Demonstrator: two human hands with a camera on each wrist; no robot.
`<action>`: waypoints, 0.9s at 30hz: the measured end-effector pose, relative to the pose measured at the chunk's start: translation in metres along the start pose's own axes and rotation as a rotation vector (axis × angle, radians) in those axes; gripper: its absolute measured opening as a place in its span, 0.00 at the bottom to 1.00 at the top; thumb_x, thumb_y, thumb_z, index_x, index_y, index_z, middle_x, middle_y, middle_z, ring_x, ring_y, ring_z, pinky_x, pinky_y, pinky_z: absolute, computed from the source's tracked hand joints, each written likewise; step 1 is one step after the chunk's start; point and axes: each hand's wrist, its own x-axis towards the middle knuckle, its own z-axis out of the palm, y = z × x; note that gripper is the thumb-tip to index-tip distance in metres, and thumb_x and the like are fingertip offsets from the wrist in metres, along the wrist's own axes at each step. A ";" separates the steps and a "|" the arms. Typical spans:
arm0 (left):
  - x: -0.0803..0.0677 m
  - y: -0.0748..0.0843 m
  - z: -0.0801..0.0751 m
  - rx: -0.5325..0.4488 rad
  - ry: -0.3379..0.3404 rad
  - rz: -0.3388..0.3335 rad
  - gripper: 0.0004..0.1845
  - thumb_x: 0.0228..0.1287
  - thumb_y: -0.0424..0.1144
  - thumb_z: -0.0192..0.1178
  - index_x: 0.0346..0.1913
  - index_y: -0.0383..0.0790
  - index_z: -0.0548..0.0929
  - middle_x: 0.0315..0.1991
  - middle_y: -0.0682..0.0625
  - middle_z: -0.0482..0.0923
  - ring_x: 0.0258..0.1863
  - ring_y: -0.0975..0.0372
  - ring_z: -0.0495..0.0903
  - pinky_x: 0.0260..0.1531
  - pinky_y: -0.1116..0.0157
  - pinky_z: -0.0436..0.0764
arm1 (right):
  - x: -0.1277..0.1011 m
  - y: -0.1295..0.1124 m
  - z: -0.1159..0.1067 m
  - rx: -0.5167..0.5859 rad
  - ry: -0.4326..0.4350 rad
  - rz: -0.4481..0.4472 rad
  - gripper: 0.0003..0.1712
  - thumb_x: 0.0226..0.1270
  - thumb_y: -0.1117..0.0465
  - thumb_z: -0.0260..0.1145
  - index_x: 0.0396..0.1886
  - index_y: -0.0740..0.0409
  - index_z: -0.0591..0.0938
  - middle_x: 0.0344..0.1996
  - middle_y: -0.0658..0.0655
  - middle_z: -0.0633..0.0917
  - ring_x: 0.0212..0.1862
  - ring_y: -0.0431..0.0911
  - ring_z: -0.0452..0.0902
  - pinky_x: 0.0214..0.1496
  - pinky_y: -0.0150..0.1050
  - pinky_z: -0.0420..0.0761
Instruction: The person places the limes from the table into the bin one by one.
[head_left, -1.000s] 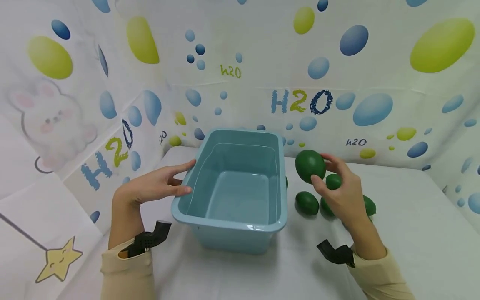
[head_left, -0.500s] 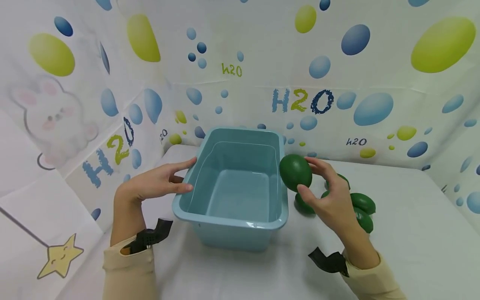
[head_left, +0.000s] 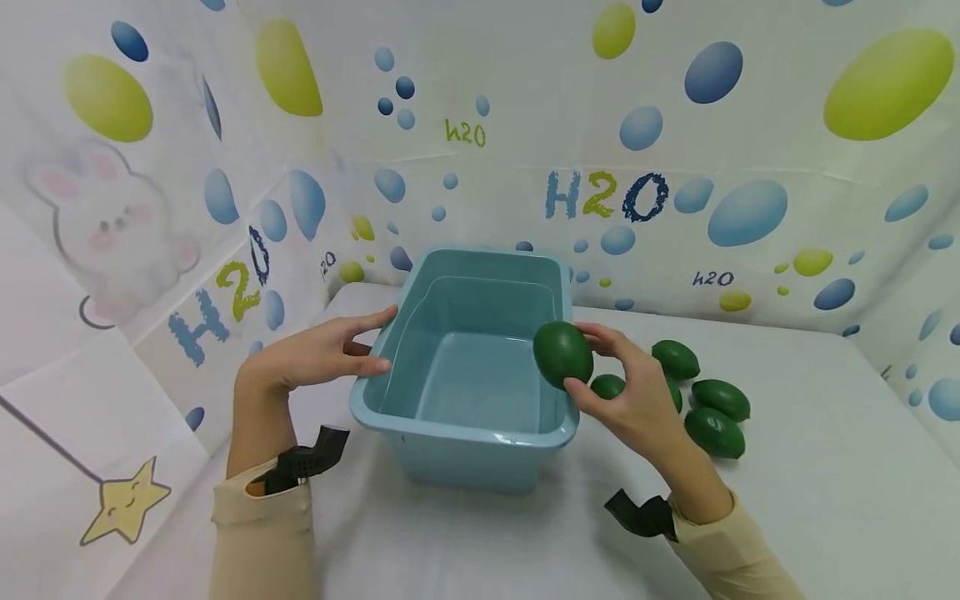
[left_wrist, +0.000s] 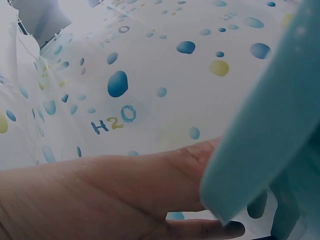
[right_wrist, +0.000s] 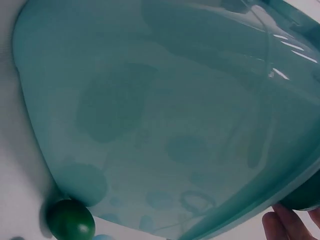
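Over right rim of blue tub, right hand holding green egg in grip; left hand flat on left rim.

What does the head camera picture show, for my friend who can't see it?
The right hand holds a dark green egg-shaped ball over the right edge of a light blue tub. The left hand touches the tub's left rim. More green balls lie on the white table.

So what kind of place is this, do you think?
Probably a staged tabletop booth, not a real kitchen: printed backdrop sheets with bubbles and H2O lettering wall in a white-covered table holding a blue tub and green fruit-shaped pieces.
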 end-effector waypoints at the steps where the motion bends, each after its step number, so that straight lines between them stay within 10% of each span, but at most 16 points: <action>1: 0.000 0.001 0.000 0.000 -0.001 0.000 0.44 0.63 0.46 0.62 0.76 0.46 0.50 0.74 0.43 0.55 0.65 0.41 0.67 0.55 0.46 0.75 | 0.000 0.000 0.000 0.000 -0.005 0.001 0.34 0.54 0.58 0.71 0.63 0.55 0.73 0.58 0.55 0.79 0.57 0.50 0.76 0.56 0.58 0.76; 17: 0.001 0.003 0.001 -0.024 0.024 -0.044 0.45 0.61 0.47 0.64 0.76 0.50 0.49 0.74 0.45 0.54 0.66 0.40 0.65 0.55 0.44 0.74 | 0.000 0.004 0.012 0.087 -0.060 -0.121 0.36 0.51 0.64 0.72 0.63 0.54 0.72 0.57 0.53 0.79 0.55 0.47 0.79 0.56 0.46 0.79; 27: 0.003 0.002 0.003 -0.043 0.018 -0.019 0.45 0.61 0.45 0.64 0.75 0.48 0.50 0.72 0.43 0.58 0.64 0.41 0.69 0.54 0.46 0.76 | -0.002 0.005 0.018 0.143 -0.076 -0.028 0.37 0.54 0.64 0.71 0.65 0.55 0.68 0.61 0.55 0.75 0.57 0.50 0.78 0.63 0.53 0.72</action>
